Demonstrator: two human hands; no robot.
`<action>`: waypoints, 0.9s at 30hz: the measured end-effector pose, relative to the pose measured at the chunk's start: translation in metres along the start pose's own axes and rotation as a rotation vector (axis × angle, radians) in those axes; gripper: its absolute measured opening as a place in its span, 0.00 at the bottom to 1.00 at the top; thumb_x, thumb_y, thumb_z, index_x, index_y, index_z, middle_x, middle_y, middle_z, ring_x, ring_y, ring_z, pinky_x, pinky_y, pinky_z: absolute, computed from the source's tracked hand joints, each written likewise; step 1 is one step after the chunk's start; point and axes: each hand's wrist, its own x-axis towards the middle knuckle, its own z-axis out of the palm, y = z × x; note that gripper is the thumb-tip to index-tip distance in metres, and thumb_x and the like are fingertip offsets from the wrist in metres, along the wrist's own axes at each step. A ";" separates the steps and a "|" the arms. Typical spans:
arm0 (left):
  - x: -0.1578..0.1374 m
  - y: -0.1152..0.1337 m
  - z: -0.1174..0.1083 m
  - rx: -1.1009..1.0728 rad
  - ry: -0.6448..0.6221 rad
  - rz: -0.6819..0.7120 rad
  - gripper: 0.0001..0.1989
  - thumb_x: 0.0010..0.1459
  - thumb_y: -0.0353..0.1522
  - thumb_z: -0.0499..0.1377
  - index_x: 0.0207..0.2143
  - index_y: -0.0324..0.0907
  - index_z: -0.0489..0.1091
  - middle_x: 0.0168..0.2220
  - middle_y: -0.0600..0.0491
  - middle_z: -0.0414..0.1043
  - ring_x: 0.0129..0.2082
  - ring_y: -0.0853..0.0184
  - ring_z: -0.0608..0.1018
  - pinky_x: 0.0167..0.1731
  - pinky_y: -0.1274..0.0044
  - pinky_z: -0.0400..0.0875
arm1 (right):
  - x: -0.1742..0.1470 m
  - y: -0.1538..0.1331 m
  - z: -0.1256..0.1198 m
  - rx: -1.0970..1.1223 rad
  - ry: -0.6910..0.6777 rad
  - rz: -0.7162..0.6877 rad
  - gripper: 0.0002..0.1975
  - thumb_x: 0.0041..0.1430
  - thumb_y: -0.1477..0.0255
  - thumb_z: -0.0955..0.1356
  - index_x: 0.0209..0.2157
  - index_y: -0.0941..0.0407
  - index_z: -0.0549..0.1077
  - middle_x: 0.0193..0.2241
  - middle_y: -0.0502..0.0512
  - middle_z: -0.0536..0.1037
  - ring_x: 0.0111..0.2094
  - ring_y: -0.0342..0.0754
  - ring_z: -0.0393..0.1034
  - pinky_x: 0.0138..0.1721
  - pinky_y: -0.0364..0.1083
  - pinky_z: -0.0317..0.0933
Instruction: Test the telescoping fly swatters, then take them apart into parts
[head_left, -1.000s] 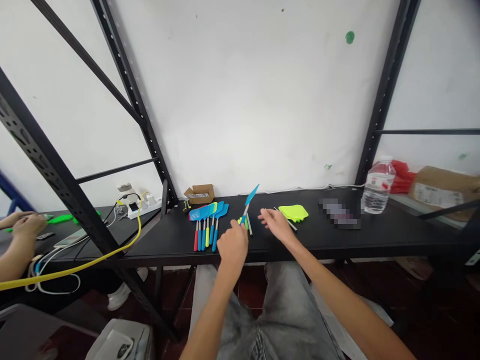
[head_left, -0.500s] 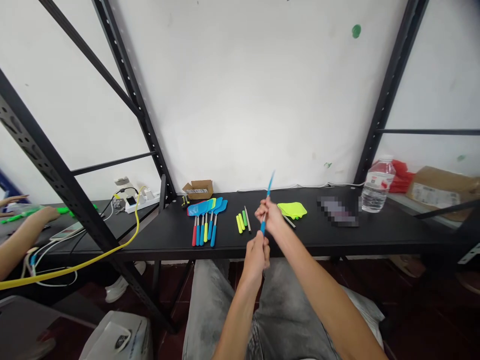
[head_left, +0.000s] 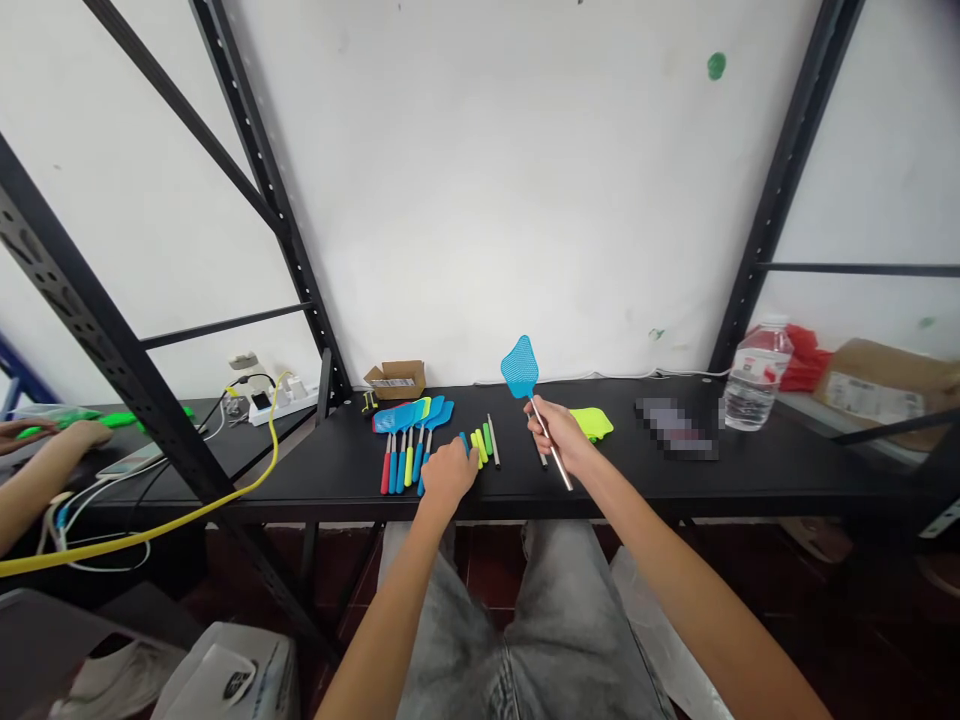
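My right hand (head_left: 559,435) grips a fly swatter by its thin metal rod (head_left: 551,445). Its blue mesh head (head_left: 520,368) points up, and the rod's lower end is bare. Low over the table, my left hand (head_left: 450,470) is closed round a blue handle sleeve (head_left: 464,440), mostly hidden by the fingers. Just right of it lie yellow and green handle sleeves (head_left: 481,445) and a loose metal rod (head_left: 493,442). To its left, several fly swatters with blue, red and yellow handles (head_left: 409,465) lie side by side, blue heads (head_left: 405,415) overlapping.
Yellow-green swatter heads (head_left: 592,423) lie behind my right hand. Farther right are a blurred dark item (head_left: 675,428) and a water bottle (head_left: 757,375). A small cardboard box (head_left: 396,380) stands at the back. A yellow cable (head_left: 255,485) crosses at left, near another person's hands (head_left: 86,435).
My hands have moved apart. The blue sleeve is off the swatter's rod and has gone left with my left hand. My right hand has turned the swatter, so its head shows broadside.
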 end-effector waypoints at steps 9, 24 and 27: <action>-0.008 0.013 -0.010 -1.220 -0.194 0.177 0.26 0.56 0.54 0.54 0.36 0.40 0.72 0.28 0.52 0.69 0.21 0.73 0.67 0.17 0.81 0.52 | -0.016 0.017 0.027 0.189 -0.310 0.211 0.12 0.60 0.62 0.67 0.30 0.56 0.65 0.15 0.40 0.59 0.12 0.33 0.43 0.12 0.36 0.38; 0.019 0.029 0.000 -1.599 0.271 -0.138 0.23 0.46 0.47 0.66 0.18 0.38 0.65 0.14 0.61 0.54 0.14 0.78 0.56 0.15 0.82 0.48 | -0.030 0.046 0.048 -0.173 -0.180 -0.011 0.14 0.58 0.59 0.66 0.28 0.56 0.68 0.13 0.40 0.58 0.10 0.35 0.42 0.12 0.39 0.38; 0.035 0.014 -0.022 -1.532 0.506 -0.259 0.23 0.49 0.50 0.63 0.19 0.39 0.65 0.14 0.61 0.54 0.15 0.77 0.56 0.15 0.81 0.49 | -0.032 0.048 0.036 -0.451 -0.068 -0.108 0.14 0.60 0.61 0.62 0.28 0.56 0.69 0.13 0.42 0.60 0.11 0.36 0.47 0.14 0.39 0.42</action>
